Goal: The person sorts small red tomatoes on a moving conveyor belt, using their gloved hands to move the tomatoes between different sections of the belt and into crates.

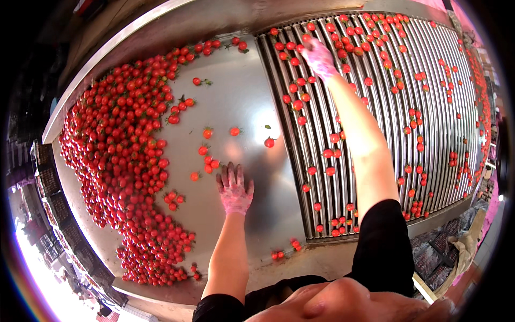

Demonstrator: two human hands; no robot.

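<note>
My left hand wears a thin pink glove with darkened fingertips. It lies open over the smooth metal tray, fingers spread, with a few loose cherry tomatoes just off its fingertips to the left. Out over the far left part of the roller conveyor, my right hand is in a pink glove too. Its fingers are bright and blurred beside a cherry tomato; whether they grip it I cannot tell. To the left lies a big heap of red cherry tomatoes, some with green stems.
A raised metal rim borders the tray on the far left side. Many tomatoes sit between the rollers, and more are massed beyond their right end. Stacked dark crates stand outside at left. Dark plastic-wrapped trays and cardboard lie at lower right.
</note>
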